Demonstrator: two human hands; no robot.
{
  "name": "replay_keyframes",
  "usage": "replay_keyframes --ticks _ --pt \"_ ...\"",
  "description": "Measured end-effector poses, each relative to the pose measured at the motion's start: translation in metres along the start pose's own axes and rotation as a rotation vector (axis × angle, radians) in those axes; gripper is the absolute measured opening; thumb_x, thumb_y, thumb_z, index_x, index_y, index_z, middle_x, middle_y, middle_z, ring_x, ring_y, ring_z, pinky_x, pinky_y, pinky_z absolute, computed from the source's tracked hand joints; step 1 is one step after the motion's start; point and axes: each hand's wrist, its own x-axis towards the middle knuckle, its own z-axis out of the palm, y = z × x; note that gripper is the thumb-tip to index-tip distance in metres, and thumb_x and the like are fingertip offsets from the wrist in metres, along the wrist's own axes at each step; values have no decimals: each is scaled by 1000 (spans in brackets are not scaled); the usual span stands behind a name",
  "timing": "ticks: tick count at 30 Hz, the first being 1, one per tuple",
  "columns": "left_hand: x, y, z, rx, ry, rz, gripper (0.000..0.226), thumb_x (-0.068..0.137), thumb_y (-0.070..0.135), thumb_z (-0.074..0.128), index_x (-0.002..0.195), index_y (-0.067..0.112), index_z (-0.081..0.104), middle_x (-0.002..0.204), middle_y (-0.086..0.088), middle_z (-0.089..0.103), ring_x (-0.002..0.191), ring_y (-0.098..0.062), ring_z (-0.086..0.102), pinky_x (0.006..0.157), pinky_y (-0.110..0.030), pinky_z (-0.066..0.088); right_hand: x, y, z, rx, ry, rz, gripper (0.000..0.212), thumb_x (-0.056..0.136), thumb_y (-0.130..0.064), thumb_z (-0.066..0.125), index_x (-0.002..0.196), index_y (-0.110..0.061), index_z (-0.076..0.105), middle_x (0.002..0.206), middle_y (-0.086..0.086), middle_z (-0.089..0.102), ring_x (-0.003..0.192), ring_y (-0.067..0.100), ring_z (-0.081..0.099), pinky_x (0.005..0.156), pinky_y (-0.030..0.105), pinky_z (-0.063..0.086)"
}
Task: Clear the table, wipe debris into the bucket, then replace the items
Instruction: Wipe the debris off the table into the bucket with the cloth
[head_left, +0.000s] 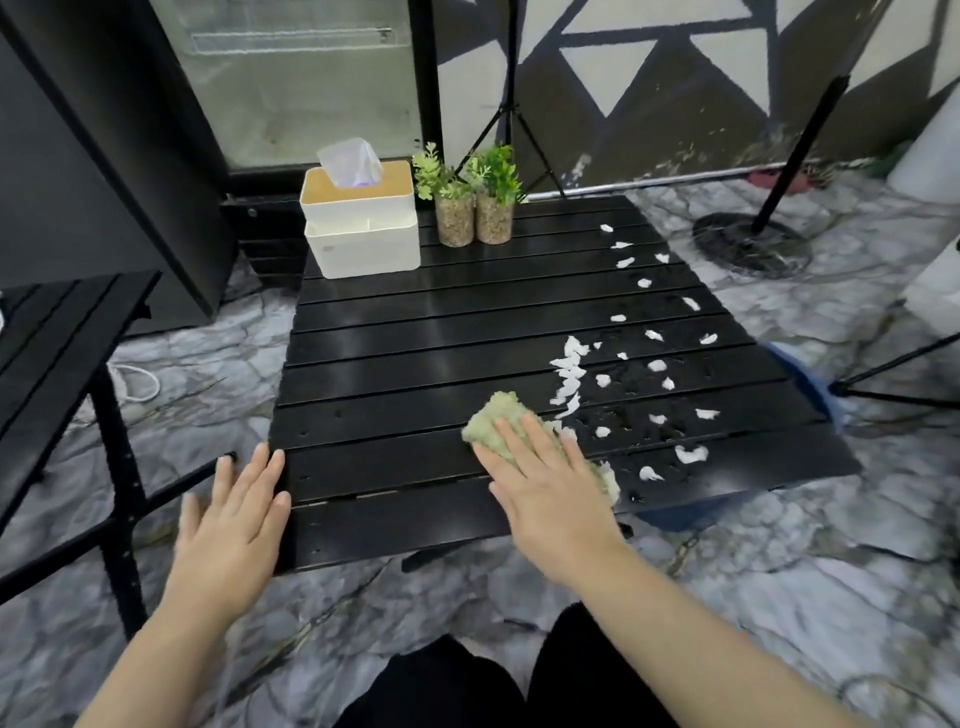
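Right hand (550, 499) lies flat w/ fingers straight & spread, palm pressing down on a green-yellow cloth (493, 421), not clenched round it. Cloth sits on the near-right part of the black slatted worktop (415, 332), bunched; its ends stick out beyond the fingertips & past the little-finger side.

Left hand (234, 519) is released too: fingers straight, tips resting on the worktop's near-left edge, holding nothing.

White paper debris (569, 374) lies on the right half only. One dense strip is just beyond the cloth, w/ loose bits scattered from there to the right edge & up toward the far-right corner. A few bits touch the cloth's right end.

Blue bucket (802, 376) is on the floor by the worktop's right edge, mostly hidden under it.

At the far-left corner, a tissue box (358, 200) w/ one tissue poking up is stacked on a white tray (363, 249). Just beside it to the right, two small plants (475, 208) in clear jars stand upright, touching each other.
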Motion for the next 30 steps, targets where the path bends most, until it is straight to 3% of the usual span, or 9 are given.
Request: replay_keyframes --ticks 4,9,11,14,17,20,24,27,30 --pt "0 66 15 52 90 120 54 93 45 15 145 31 12 154 16 4 140 -4 -12 115 -38 -9 1 55 -12 -41 -21 123 47 99 -30 24 145 -35 13 158 -5 9 144 20 -3 116 45 3" --pt "10 140 47 17 33 208 51 96 37 19 146 24 14 156 8 7 144 -13 -6 116 -38 -5 6 56 -30 64 72 194 60 92 -11 37 146 -26 16 158 7 10 145 23 -1 115 42 0" --pt "14 145 56 18 19 191 51 97 36 20 146 23 16 156 7 9 144 -15 -4 116 -39 -2 8 33 -33 125 93 85 61 89 -11 39 146 -23 20 156 10 15 144 26 4 115 41 1" --pt "15 141 65 76 28 208 52 96 37 20 145 22 17 156 5 10 145 -18 -1 116 -41 3 -1 0 -21 136 18 -44 54 99 -27 29 146 -32 4 155 9 22 143 29 10 114 47 8" --pt "16 139 68 104 38 209 52 96 37 19 145 23 16 156 6 8 144 -17 -2 116 -39 2 -11 19 -13 78 5 -66 50 100 -32 27 146 -32 9 156 0 19 144 26 7 115 48 4" --pt "16 140 69 113 37 202 52 95 37 17 146 24 13 156 8 6 144 -15 -5 116 -37 -1 -14 56 -13 71 50 -3 45 99 -34 27 144 -32 22 156 -6 20 144 24 8 114 47 6" --pt "16 139 68 107 32 196 52 96 37 17 146 25 13 156 9 4 144 -13 -6 117 -37 -2 -6 94 -11 34 43 168 45 99 -34 25 144 -34 21 156 -7 16 144 23 7 115 41 7" --pt "15 140 67 104 31 197 52 96 37 16 146 24 11 156 9 3 144 -13 -7 117 -36 -2 6 109 -19 35 40 218 48 99 -21 31 145 -28 20 157 -4 16 144 22 9 114 38 10" --pt "14 141 66 98 22 195 52 96 37 17 146 24 11 156 8 3 144 -13 -7 117 -36 -3 12 94 -35 192 175 254 54 89 0 42 140 -17 36 150 6 35 137 26 29 111 34 23"
